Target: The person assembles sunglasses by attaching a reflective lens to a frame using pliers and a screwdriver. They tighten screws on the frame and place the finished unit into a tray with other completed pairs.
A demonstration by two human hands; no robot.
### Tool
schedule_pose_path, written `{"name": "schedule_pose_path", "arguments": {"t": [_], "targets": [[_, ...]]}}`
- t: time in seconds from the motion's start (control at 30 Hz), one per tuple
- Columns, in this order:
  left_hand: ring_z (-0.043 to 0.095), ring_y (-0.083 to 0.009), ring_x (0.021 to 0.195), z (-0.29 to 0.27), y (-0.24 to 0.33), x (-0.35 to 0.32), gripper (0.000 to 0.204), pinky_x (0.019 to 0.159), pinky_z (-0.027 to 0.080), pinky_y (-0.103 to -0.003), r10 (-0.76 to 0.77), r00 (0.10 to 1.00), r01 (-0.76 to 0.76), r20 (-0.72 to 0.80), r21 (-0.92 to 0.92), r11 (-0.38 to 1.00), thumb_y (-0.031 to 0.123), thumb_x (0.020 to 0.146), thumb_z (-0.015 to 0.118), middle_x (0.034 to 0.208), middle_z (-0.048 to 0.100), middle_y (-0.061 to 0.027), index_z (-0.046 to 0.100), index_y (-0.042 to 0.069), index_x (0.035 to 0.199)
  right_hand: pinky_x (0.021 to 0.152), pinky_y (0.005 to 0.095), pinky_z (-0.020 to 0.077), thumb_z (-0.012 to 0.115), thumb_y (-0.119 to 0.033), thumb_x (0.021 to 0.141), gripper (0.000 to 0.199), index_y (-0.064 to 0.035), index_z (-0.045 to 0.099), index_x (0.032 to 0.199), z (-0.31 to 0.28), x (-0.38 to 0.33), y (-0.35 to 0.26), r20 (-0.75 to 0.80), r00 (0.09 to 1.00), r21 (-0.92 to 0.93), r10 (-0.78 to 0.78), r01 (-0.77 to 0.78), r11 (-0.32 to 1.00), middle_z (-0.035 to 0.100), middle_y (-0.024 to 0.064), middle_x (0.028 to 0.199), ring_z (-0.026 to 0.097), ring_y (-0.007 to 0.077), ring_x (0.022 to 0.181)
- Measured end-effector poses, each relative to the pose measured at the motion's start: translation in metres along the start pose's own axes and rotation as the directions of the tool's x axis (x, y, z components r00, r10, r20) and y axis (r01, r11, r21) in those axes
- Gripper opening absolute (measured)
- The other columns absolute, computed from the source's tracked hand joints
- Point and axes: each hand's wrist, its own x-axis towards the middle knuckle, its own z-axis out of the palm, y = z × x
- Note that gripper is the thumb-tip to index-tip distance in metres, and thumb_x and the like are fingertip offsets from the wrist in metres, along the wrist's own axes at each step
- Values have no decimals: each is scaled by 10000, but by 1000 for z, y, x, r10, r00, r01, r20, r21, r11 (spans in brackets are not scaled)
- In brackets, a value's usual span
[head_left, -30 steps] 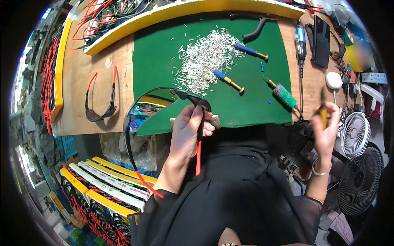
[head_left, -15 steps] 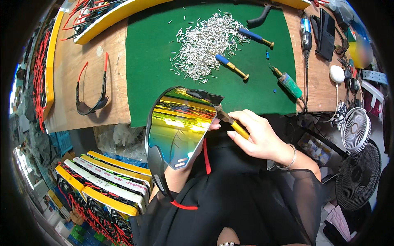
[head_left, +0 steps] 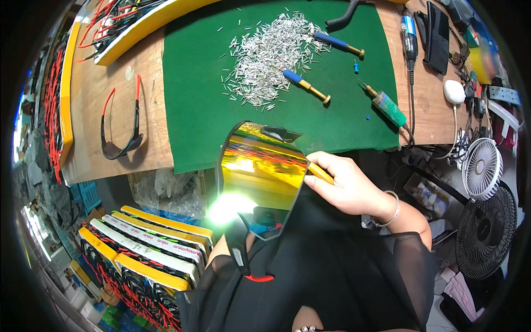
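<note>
Large wraparound sunglasses (head_left: 265,177) with a mirrored yellow lens and a black, red-tipped temple arm are held up before my chest. My left hand (head_left: 250,242) grips them from behind; its fingers are hidden by the lens. At the lens's right edge, my right hand (head_left: 344,182) is closed round the yellow handle of a tool (head_left: 321,172). The tool's working end is out of sight behind the lens. Beyond, on a green mat (head_left: 193,105), lies a pile of small silvery pins (head_left: 271,61) with two blue-and-brass screwdrivers (head_left: 307,87) beside it.
Another pair of sunglasses (head_left: 121,145) rests on the wooden table at left. A green-handled tool (head_left: 389,109) with a cord, a blue corded tool (head_left: 409,41) and a black phone (head_left: 437,39) lie at right. Yellow-edged trays (head_left: 149,274) of frames stand at lower left; fans (head_left: 481,169) stand right.
The sunglasses have turned and moved slightly right, so the lens covers the left fingers and the tool's metal part. A bright glare now shows at the lens's lower left. My right hand stays nearly in place.
</note>
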Motion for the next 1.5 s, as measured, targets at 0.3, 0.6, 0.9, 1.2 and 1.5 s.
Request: {"name": "schedule_pose_path", "arguments": {"t": [0.3, 0.6, 0.9, 1.2, 1.5], "targets": [[521, -85, 542, -2, -8, 2, 273, 485, 447, -209, 13, 999, -19, 44, 130, 991, 329, 855, 573, 670, 549, -10, 572, 56, 861, 626, 324, 461, 580, -181, 807, 215, -5, 550, 926, -7, -14, -14, -36, 997, -64, 73, -76, 995, 582, 157, 796, 581, 244, 675], [526, -100, 511, -3, -16, -6, 307, 443, 447, -224, -56, 970, -31, 237, 349, 936, 370, 840, 577, 634, 551, -12, 579, 63, 855, 654, 292, 446, 552, -175, 815, 209, -3, 552, 935, -9, -27, -11, -90, 996, -208, 13, -32, 978, 585, 133, 779, 573, 185, 725], [536, -86, 524, -5, -17, 1, 290, 433, 445, -206, 43, 986, -67, 162, 145, 987, 353, 840, 586, 671, 562, -24, 571, 64, 841, 591, 370, 469, 610, -130, 743, 280, -30, 522, 989, -7, -29, -6, -139, 954, -476, -265, 170, 863, 511, 138, 770, 546, 323, 637], [442, -57, 530, -15, 77, 3, 166, 455, 365, -190, 262, 958, -268, -115, -35, 963, 154, 922, 461, 779, 568, -46, 562, 23, 921, 627, 297, 447, 585, -157, 803, 201, -14, 553, 941, -21, -51, 11, 16, 979, 46, 205, -206, 977, 556, 59, 764, 543, 171, 693], [448, -56, 527, 4, 56, 8, 180, 453, 358, -166, 23, 992, -10, 124, -107, 994, 186, 904, 509, 732, 563, -34, 545, 14, 864, 775, 364, 429, 640, -240, 728, 369, -4, 545, 995, -109, -97, -9, -81, 986, -600, 148, -167, 782, 543, 167, 890, 536, 310, 868]]}}
